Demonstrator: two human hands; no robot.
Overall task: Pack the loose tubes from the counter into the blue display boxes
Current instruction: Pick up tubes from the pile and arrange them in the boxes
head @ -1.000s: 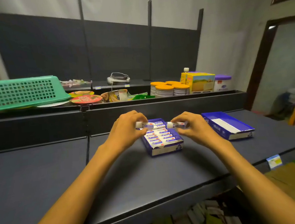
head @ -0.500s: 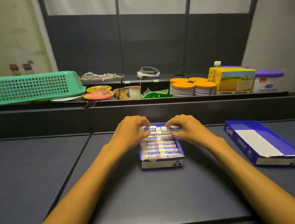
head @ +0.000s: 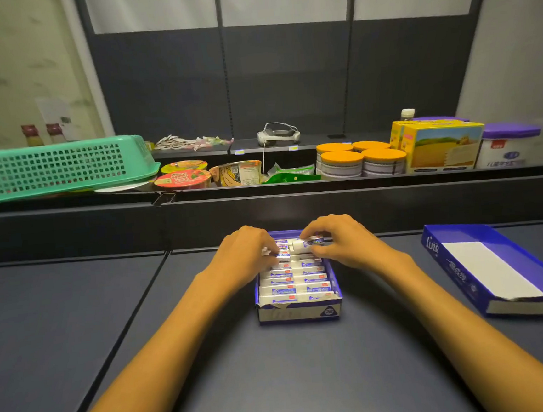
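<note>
Your right hand (head: 342,242) pinches a tube (head: 308,242) over the blue display box (head: 299,312). Your left hand (head: 246,257) curls its grip on another tube (head: 277,250) there

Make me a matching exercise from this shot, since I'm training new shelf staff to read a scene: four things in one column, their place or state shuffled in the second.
Things:
1. right hand
2. full blue box
3. empty blue box
4. green basket

Places or states:
A. upside down on the back ledge, far left
B. on the counter at right, holding no tubes
C. pinching a tube over the box's far end
D. between the two forearms, rows of tubes inside

Pairs: 1-C, 2-D, 3-B, 4-A
</note>
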